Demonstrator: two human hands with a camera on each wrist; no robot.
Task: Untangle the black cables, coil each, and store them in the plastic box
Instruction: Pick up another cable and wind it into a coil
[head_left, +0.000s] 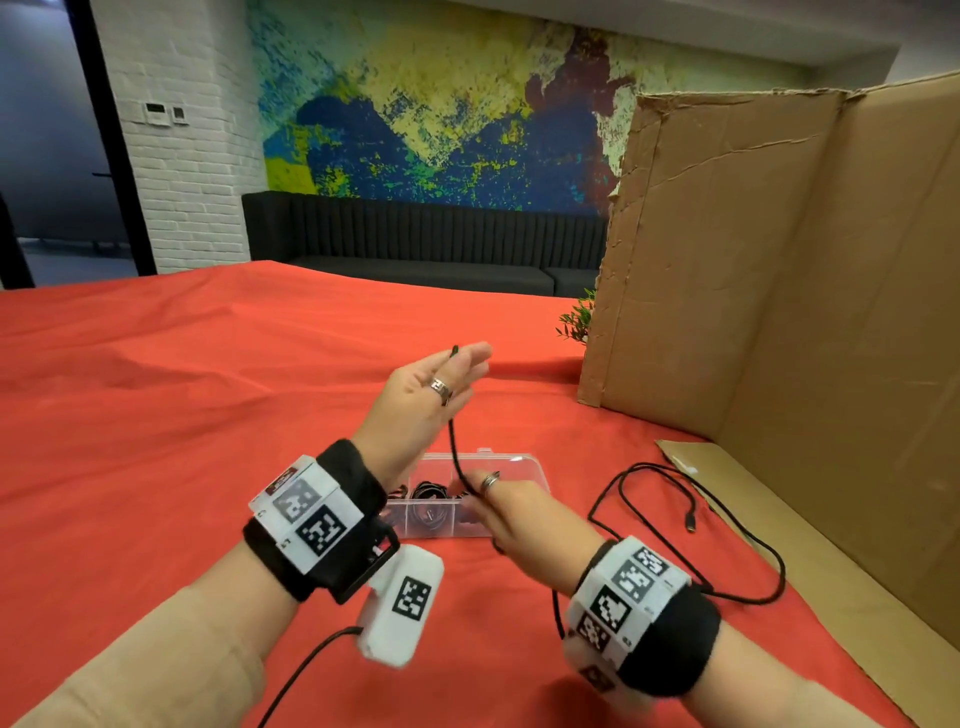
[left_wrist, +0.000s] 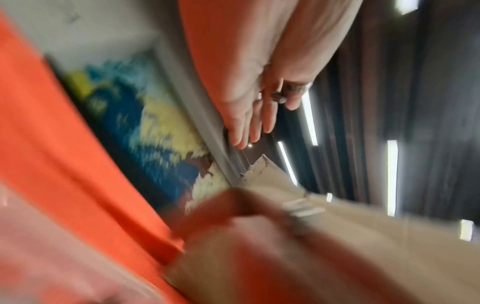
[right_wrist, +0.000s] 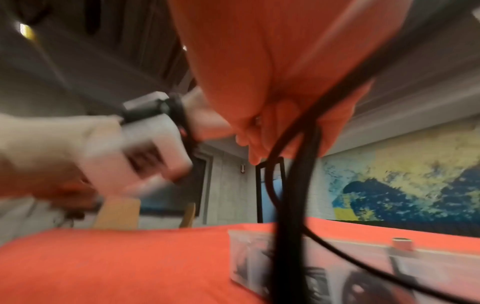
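Observation:
In the head view my left hand (head_left: 457, 374) is raised above the red cloth, fingers straight, thumb pinching a black cable (head_left: 453, 436) against them. The cable's end pokes up past the fingers. It runs down to my right hand (head_left: 480, 493), which pinches it just above the clear plastic box (head_left: 524, 464). Coiled black cables lie in the box's compartments. The rest of the cable (head_left: 727, 509) loops over the cloth to the right, with a connector (head_left: 691, 525) at its end. The right wrist view shows the cable (right_wrist: 293, 185) hanging from my fingers (right_wrist: 259, 139) over the box (right_wrist: 337, 257).
A tall cardboard wall (head_left: 779, 260) stands at the right, with a flat cardboard sheet (head_left: 857, 597) at its foot. A small green plant (head_left: 576, 317) peeks out behind it. A white tagged unit (head_left: 402, 608) with its own lead hangs under my left wrist.

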